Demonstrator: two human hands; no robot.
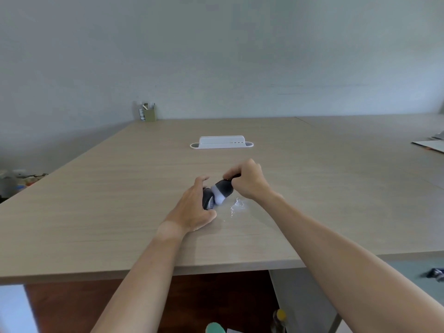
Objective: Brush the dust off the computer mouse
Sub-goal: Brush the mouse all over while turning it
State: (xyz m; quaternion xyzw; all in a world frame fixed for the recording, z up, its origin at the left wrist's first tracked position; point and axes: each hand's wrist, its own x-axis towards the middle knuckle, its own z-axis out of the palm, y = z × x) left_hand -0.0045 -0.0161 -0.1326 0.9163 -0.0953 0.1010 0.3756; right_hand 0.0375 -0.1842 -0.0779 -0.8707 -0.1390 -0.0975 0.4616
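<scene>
Desk (120,188): pen-filled holder (150,114), far corner.

An office or study: a broad wood-grain desk (144,164) stands against a plain pale wall (216,56). At the desk's far left corner sits a pen holder (149,113); a white cable-port tray (221,143) lies mid-desk; papers (430,145) lie at the desk's right edge.

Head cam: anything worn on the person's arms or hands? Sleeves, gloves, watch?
Nothing visible. Both forearms are bare up to the frame edge, with no sleeves in view. The left hand and right hand have no gloves, rings or watch; the left wrist shows a paler band.
</scene>
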